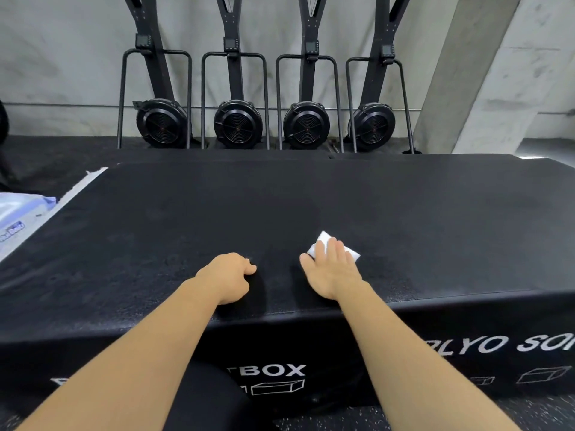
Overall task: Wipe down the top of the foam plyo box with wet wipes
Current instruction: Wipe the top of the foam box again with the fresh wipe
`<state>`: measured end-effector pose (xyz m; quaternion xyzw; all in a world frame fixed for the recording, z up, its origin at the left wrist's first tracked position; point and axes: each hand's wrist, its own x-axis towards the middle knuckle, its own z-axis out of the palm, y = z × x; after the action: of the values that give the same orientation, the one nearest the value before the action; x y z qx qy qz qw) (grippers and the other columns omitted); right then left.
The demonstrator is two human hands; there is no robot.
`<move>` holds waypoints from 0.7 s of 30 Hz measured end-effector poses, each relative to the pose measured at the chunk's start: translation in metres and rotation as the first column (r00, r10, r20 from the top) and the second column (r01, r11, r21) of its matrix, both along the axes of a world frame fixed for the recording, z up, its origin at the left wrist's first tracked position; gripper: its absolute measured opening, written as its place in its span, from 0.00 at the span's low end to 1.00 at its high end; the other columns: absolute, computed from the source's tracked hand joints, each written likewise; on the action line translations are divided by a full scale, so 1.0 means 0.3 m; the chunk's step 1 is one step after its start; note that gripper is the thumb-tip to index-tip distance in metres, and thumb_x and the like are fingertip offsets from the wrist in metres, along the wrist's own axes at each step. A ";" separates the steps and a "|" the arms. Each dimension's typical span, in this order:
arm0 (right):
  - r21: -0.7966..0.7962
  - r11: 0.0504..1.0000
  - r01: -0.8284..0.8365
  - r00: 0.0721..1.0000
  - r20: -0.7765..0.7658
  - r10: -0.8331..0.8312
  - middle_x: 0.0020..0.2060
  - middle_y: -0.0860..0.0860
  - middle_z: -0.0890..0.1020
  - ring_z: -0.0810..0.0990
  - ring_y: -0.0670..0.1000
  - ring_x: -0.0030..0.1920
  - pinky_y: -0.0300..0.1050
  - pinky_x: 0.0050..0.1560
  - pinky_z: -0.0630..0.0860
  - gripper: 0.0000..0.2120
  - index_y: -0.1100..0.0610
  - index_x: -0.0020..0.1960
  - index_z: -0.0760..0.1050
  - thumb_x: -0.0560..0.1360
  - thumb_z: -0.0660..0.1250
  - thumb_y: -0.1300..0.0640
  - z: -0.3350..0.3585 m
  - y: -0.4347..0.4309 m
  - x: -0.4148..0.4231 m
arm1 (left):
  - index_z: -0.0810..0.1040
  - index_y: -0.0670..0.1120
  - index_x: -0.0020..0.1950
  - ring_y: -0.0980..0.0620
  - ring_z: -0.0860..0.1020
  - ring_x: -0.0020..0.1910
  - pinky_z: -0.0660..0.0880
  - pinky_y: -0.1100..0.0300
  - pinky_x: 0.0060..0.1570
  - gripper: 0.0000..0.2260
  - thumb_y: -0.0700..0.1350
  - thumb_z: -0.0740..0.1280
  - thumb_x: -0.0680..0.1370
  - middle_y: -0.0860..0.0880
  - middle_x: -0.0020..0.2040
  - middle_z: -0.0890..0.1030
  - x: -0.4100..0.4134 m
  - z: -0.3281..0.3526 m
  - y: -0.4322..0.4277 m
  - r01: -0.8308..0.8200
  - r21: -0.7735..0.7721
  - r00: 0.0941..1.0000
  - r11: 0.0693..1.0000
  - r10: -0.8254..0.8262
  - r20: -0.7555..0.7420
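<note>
on the black box, near its front edge and a little right of the middle, lies a folded white wipe. the right hand presses down on it with fingers straight and close together, the grip flat and wide, curled round nothing. the wipe's far corner and right end show past the fingers. the left hand rests on the box top near the right one, apart from the wipe, its grip closed into a fist with nothing seen in it. a blue and white pack lies off the box's left end. four fan machines stand along the wall behind.
</note>
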<state>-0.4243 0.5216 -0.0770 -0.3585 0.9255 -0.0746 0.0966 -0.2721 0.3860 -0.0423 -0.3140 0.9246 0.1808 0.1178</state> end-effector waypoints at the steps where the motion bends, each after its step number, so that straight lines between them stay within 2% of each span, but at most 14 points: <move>1: -0.014 1.000 -0.012 1.000 0.016 0.012 0.71 0.59 0.61 0.58 0.58 0.71 0.54 0.73 0.57 0.27 0.61 0.75 0.58 0.83 0.45 0.45 0.004 -0.023 0.029 | 0.64 0.53 0.76 0.50 0.59 0.76 0.63 0.52 0.72 0.25 0.36 0.58 0.80 0.57 0.78 0.59 -0.001 0.001 -0.002 0.000 0.001 1.000 1.000 0.000 -0.004; 3: -0.023 0.996 -0.085 0.996 0.024 0.085 0.72 0.58 0.60 0.57 0.57 0.72 0.54 0.74 0.55 0.28 0.60 0.75 0.57 0.83 0.45 0.44 0.008 -0.077 0.084 | 0.65 0.54 0.75 0.51 0.59 0.76 0.64 0.53 0.71 0.25 0.37 0.58 0.80 0.57 0.77 0.60 0.000 0.001 -0.004 -0.005 0.005 1.000 1.000 0.005 -0.016; 5: -0.001 0.985 -0.173 0.983 0.062 0.173 0.73 0.58 0.58 0.55 0.58 0.73 0.54 0.75 0.53 0.27 0.60 0.76 0.57 0.83 0.43 0.45 0.011 -0.132 0.138 | 0.68 0.54 0.74 0.51 0.65 0.73 0.68 0.54 0.68 0.24 0.37 0.59 0.79 0.57 0.75 0.65 0.006 0.002 -0.004 -0.012 0.012 1.000 1.000 0.012 -0.022; 7: -0.005 0.969 -0.249 0.958 0.144 0.247 0.77 0.59 0.53 0.49 0.58 0.77 0.54 0.76 0.48 0.26 0.58 0.77 0.56 0.84 0.41 0.46 0.015 -0.171 0.171 | 0.75 0.54 0.68 0.49 0.75 0.62 0.74 0.53 0.61 0.21 0.38 0.61 0.78 0.54 0.63 0.76 0.014 -0.003 -0.008 -0.018 0.020 0.999 1.000 0.019 -0.031; 8: -0.019 0.963 -0.270 0.944 0.191 0.269 0.79 0.58 0.48 0.44 0.57 0.79 0.54 0.77 0.44 0.27 0.57 0.78 0.54 0.84 0.40 0.46 0.020 -0.182 0.178 | 0.77 0.54 0.65 0.48 0.77 0.56 0.76 0.52 0.58 0.19 0.38 0.61 0.78 0.53 0.57 0.78 0.017 -0.006 -0.010 -0.021 0.020 0.999 1.000 0.022 -0.037; 9: -0.036 0.958 -0.285 0.931 0.227 0.285 0.80 0.57 0.44 0.39 0.55 0.79 0.53 0.78 0.41 0.27 0.56 0.80 0.51 0.84 0.40 0.46 0.025 -0.186 0.175 | 0.78 0.53 0.64 0.49 0.78 0.54 0.77 0.51 0.57 0.17 0.39 0.62 0.78 0.52 0.55 0.79 0.020 -0.008 -0.012 -0.023 0.021 0.999 1.000 0.024 -0.040; 11: -0.054 0.947 -0.316 0.915 0.247 0.319 0.80 0.55 0.41 0.37 0.53 0.79 0.52 0.78 0.39 0.27 0.53 0.81 0.49 0.84 0.39 0.45 0.035 -0.174 0.154 | 0.74 0.54 0.69 0.50 0.75 0.62 0.74 0.53 0.62 0.20 0.40 0.62 0.79 0.53 0.64 0.76 0.020 -0.012 -0.015 -0.013 0.030 0.999 0.999 0.014 -0.037; 12: -0.056 0.945 -0.321 0.913 0.246 0.324 0.80 0.54 0.41 0.37 0.52 0.79 0.51 0.78 0.39 0.26 0.52 0.81 0.49 0.84 0.40 0.46 0.036 -0.162 0.137 | 0.71 0.54 0.72 0.50 0.70 0.69 0.70 0.54 0.66 0.21 0.40 0.62 0.80 0.55 0.71 0.71 0.019 -0.014 -0.016 -0.003 0.033 0.999 0.999 0.004 -0.033; 14: -0.048 0.949 -0.311 0.924 0.220 0.314 0.80 0.53 0.40 0.37 0.52 0.79 0.51 0.77 0.40 0.25 0.50 0.81 0.48 0.85 0.40 0.47 0.034 -0.126 0.087 | 0.67 0.53 0.75 0.52 0.62 0.75 0.64 0.58 0.70 0.23 0.39 0.61 0.80 0.58 0.76 0.62 0.013 -0.016 -0.018 0.007 0.029 0.999 1.000 -0.006 -0.036; 16: -0.039 0.964 -0.262 0.944 0.196 0.265 0.80 0.53 0.43 0.40 0.54 0.80 0.51 0.77 0.42 0.25 0.51 0.80 0.48 0.84 0.41 0.48 0.032 -0.087 0.018 | 0.67 0.53 0.75 0.53 0.60 0.75 0.62 0.59 0.70 0.23 0.39 0.61 0.80 0.58 0.76 0.61 0.007 -0.017 -0.023 0.002 0.033 0.999 0.999 -0.001 -0.044; 17: -0.030 0.970 -0.243 0.955 0.169 0.244 0.79 0.54 0.48 0.44 0.56 0.79 0.52 0.77 0.46 0.24 0.52 0.79 0.52 0.84 0.42 0.50 0.031 -0.066 -0.023 | 0.67 0.53 0.74 0.53 0.60 0.75 0.62 0.59 0.69 0.23 0.39 0.61 0.80 0.58 0.76 0.61 0.006 -0.016 -0.023 -0.003 0.041 0.999 0.999 0.005 -0.047; 19: 0.000 0.980 -0.197 0.976 0.092 0.196 0.73 0.58 0.58 0.55 0.60 0.74 0.54 0.74 0.56 0.20 0.54 0.74 0.59 0.83 0.44 0.53 0.029 -0.018 -0.108 | 0.67 0.52 0.74 0.53 0.61 0.75 0.62 0.59 0.69 0.23 0.38 0.61 0.80 0.58 0.76 0.61 0.004 -0.012 -0.020 -0.005 0.044 0.999 0.999 0.007 -0.046; 21: 0.026 0.991 -0.134 0.991 0.021 0.133 0.66 0.59 0.62 0.61 0.60 0.67 0.54 0.68 0.62 0.17 0.56 0.70 0.62 0.82 0.48 0.56 0.028 0.037 -0.184 | 0.68 0.52 0.74 0.53 0.61 0.75 0.63 0.59 0.70 0.23 0.38 0.61 0.80 0.58 0.76 0.62 0.002 -0.010 -0.020 -0.001 0.042 0.999 0.999 0.003 -0.048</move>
<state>-0.4795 0.5327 -0.0686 -0.4176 0.8994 -0.0588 0.1150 -0.2714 0.3801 -0.0452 -0.3081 0.9228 0.2076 0.1018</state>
